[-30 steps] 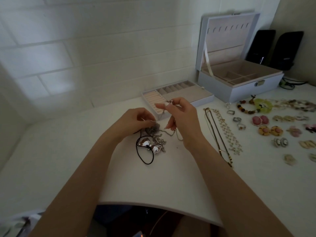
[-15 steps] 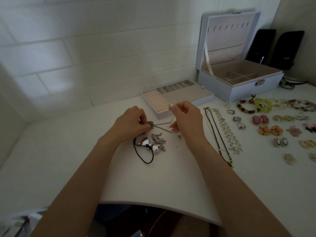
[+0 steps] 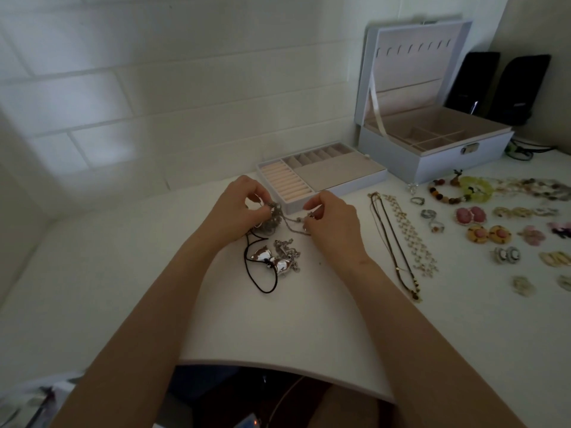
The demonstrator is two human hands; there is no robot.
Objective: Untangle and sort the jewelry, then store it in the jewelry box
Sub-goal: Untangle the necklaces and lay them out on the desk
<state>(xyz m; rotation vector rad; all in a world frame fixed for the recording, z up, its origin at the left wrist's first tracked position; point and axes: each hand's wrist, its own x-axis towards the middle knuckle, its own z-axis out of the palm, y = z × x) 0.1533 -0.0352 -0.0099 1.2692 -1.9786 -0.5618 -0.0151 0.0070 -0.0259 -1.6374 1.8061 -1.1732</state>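
A tangle of silver chains [image 3: 273,222] lies on the white table [image 3: 296,322], and my left hand [image 3: 238,211] pinches it at its left side. My right hand [image 3: 335,223] pinches a thin chain strand [image 3: 293,220] that stretches between both hands. Just below lies a shiny silver bow pendant [image 3: 268,261] on a looped black cord [image 3: 256,282], with more chain beside it. The open white jewelry box [image 3: 432,149] stands at the back right, lid up. Its removable tray [image 3: 321,177] sits just behind my hands.
Two long necklaces [image 3: 401,242] lie stretched out right of my right hand. Further right are rings [image 3: 429,214], a beaded bracelet [image 3: 445,193], and several pairs of earrings [image 3: 488,234]. Two black speakers [image 3: 500,88] stand behind the box. The wall is close behind.
My right hand dropped from a raised position down to table level and pulled the chain strand out sideways. My left hand kept its hold on the tangle.
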